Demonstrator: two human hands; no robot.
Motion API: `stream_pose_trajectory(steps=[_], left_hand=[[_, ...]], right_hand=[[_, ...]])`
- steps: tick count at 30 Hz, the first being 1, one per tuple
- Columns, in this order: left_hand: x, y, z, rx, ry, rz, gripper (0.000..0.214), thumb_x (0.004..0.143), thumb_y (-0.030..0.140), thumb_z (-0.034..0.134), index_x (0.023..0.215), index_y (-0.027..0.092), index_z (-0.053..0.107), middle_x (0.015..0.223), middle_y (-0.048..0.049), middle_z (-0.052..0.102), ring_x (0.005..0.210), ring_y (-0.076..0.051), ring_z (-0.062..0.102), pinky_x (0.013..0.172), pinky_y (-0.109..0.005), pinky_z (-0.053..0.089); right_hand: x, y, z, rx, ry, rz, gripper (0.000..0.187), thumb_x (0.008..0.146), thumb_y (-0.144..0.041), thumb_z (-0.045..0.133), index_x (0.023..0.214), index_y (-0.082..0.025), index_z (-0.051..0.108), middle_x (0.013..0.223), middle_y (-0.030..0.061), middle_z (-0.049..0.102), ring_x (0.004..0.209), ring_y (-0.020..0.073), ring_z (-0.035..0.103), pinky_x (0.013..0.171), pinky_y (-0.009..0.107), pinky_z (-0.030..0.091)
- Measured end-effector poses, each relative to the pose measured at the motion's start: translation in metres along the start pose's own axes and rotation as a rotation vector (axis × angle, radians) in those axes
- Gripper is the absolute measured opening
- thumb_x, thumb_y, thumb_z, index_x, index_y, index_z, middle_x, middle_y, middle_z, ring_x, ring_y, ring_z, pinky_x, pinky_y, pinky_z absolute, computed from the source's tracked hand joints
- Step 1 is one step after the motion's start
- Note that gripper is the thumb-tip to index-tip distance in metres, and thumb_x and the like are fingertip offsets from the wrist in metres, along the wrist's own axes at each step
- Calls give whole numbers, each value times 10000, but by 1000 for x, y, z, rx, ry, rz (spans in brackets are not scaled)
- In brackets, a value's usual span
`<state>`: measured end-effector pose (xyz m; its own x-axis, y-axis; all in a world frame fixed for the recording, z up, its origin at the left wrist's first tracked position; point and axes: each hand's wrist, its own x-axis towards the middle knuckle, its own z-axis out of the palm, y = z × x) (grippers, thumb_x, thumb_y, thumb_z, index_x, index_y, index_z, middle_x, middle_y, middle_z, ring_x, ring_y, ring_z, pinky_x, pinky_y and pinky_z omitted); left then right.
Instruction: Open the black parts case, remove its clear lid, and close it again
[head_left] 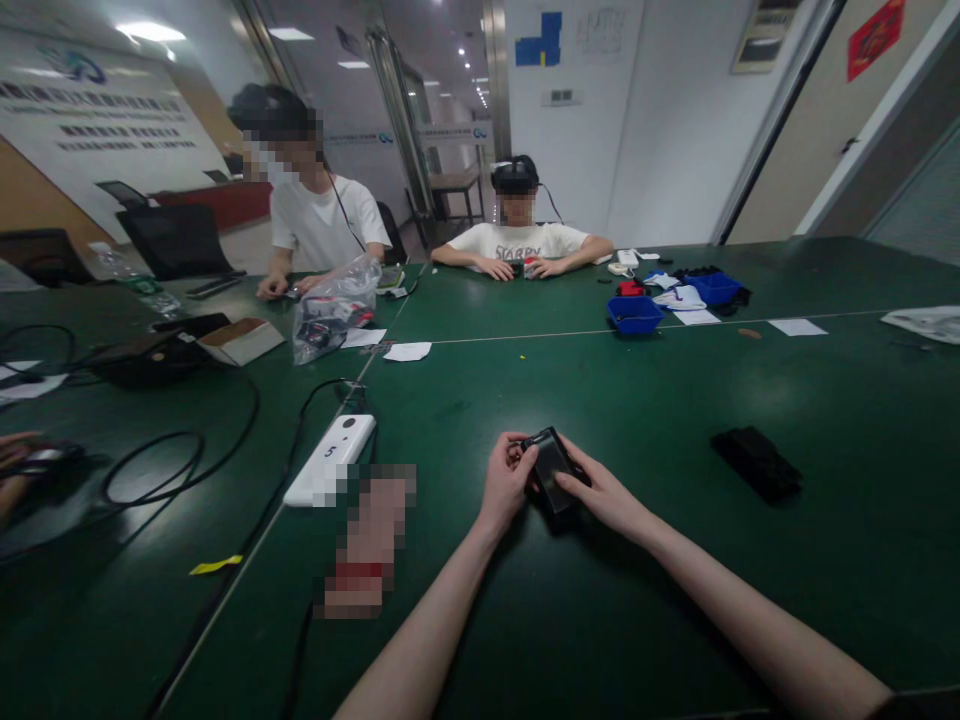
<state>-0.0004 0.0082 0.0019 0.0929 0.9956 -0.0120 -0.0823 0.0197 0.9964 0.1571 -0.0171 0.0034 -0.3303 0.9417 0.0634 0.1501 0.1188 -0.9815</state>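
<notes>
Between my two hands is a small black rectangular device (553,475) with a glossy face; its exact kind does not show. My left hand (510,478) is closed around its left edge, the thumb near the upper end. On the other side, my right hand (592,490) grips the right edge, with its thumb lying across the face. The device is tilted and held just above or on the green table (637,620); contact is hard to judge. To the right lies a folded black cloth-like item (756,463), apart from my hands.
Left of my arms lie a white device marked 5 (334,460), a blurred-out flat item (375,530) and black cables (259,400). Farther off are a clear plastic bag (330,310), an open box (244,342) and blue trays (634,316). Two people (517,240) sit opposite.
</notes>
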Motion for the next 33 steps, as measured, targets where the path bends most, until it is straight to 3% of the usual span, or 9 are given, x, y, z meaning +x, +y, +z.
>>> stream_pose_trajectory(steps=[3, 6, 11, 13, 16, 20, 27, 33], left_hand=[[0, 1, 2, -37, -60, -34, 371, 734, 410, 590, 975, 172, 439, 628, 57, 495, 462, -74, 504, 404, -182, 448], [-2, 2, 3, -80, -57, -71, 415, 749, 433, 558, 1044, 176, 420, 676, 40, 498, 520, -87, 532, 415, -188, 463], [-2, 1, 2, -46, -82, -85, 370, 775, 433, 516, 1025, 170, 444, 686, 31, 482, 524, -81, 521, 398, -172, 447], [-2, 0, 2, -22, -97, -84, 353, 774, 428, 516, 1001, 165, 457, 683, 30, 478, 519, -79, 517, 395, -170, 442], [-3, 0, 3, 5, -114, -76, 333, 775, 428, 514, 965, 157, 476, 679, 25, 477, 515, -77, 516, 393, -166, 436], [-3, 1, 3, 35, -150, -75, 310, 780, 428, 504, 913, 149, 493, 669, 20, 485, 507, -76, 514, 390, -159, 420], [-3, 0, 3, 67, -161, -64, 297, 785, 430, 495, 864, 145, 522, 658, 12, 494, 510, -76, 516, 394, -152, 408], [-3, 0, 2, 78, -172, -66, 305, 780, 437, 496, 852, 143, 532, 641, 13, 502, 502, -78, 518, 400, -157, 406]], right_hand=[[4, -2, -3, 12, 83, 44, 559, 820, -346, 488, 1354, -231, 365, 1385, 56, 430, 1266, 210, 386, 1065, 407, 262], [9, -3, -21, -125, 242, 51, 548, 805, -325, 471, 1336, -223, 377, 1379, 71, 430, 1260, 219, 390, 1062, 420, 264], [10, 4, -79, -677, 582, 57, 556, 796, -301, 440, 1314, -123, 347, 1252, 170, 495, 1117, 281, 494, 942, 460, 393], [7, 8, -101, -945, 637, 45, 526, 814, -278, 409, 1310, -114, 350, 1252, 193, 473, 1113, 313, 475, 905, 476, 407], [3, 13, -123, -1267, 645, 83, 492, 820, -210, 379, 1305, -127, 368, 1281, 205, 439, 1058, 347, 480, 841, 502, 412], [2, 18, -130, -1454, 614, 161, 450, 820, -145, 330, 1259, -142, 428, 1264, 207, 462, 994, 350, 490, 762, 500, 422], [3, 23, -131, -1554, 586, 167, 417, 839, -107, 250, 1147, -144, 528, 1290, 206, 450, 1017, 348, 477, 758, 501, 415], [3, 27, -135, -1552, 544, 169, 418, 827, -121, 302, 1170, -171, 534, 1318, 190, 436, 1053, 350, 468, 782, 512, 410]])
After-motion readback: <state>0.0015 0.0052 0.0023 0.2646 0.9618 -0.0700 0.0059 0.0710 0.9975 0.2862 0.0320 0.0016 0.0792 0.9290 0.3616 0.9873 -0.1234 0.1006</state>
